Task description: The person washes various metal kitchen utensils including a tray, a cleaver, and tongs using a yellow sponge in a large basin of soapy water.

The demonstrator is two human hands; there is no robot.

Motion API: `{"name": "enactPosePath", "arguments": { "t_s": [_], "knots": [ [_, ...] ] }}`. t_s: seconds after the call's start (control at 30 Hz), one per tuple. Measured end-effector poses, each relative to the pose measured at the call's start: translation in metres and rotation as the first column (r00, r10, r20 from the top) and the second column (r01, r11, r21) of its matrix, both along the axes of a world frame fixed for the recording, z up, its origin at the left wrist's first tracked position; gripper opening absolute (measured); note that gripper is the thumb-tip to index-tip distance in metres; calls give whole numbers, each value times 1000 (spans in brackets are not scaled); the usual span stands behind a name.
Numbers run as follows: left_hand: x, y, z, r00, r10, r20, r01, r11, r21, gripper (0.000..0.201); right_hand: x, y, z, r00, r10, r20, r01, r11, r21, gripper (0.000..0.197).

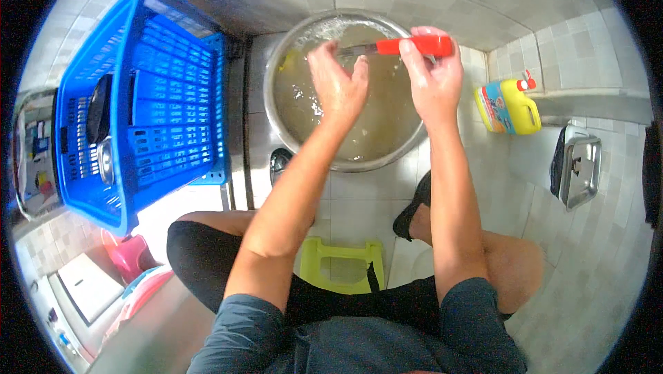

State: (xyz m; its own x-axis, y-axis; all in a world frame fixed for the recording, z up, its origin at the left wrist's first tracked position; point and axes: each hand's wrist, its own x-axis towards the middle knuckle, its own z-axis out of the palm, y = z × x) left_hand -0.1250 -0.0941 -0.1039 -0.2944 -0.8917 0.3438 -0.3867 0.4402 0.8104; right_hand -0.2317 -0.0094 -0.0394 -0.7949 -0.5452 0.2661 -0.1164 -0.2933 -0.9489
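A wide metal basin (271, 108) of cloudy, brownish water stands on the floor before me, with some foam at its far side. Above the water, my right hand (436, 84) is closed round the red handle of a utensil (394, 46). Its narrow metal part points left, and its exact kind is hard to make out. At the metal end is my left hand (337, 87), thumb and fingers apart; whether the fingertips touch the metal is unclear. Something yellow (287, 62) shows at the basin's left side.
On the left rests a large blue plastic basket (124, 132) with dark and metal items in it. To the right are a yellow jug (507, 106) with a red cap and a lidded metal bin (581, 170). A lime-green stool (331, 281) is beneath me, near my feet.
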Motion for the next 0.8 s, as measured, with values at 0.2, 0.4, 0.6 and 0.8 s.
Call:
{"name": "enactPosePath", "arguments": {
  "t_s": [0.2,0.4,0.6,0.8],
  "knots": [
    [12,24,11,574,380,-725,805,-100,585,56,31,28,-36,816,92,-571,77,961,265,38],
    [55,31,-87,762,272,-587,643,-214,736,16,49,63,-61,525,822,-222,-331,438,836,36],
    [68,60,-143,852,333,-404,494,-252,832,23,35,32,-72,621,750,226,-380,37,924,29],
    [66,65,-161,893,377,-246,338,-201,920,20,14,-18,-146,726,649,-228,10,321,947,33]
  ]
}}
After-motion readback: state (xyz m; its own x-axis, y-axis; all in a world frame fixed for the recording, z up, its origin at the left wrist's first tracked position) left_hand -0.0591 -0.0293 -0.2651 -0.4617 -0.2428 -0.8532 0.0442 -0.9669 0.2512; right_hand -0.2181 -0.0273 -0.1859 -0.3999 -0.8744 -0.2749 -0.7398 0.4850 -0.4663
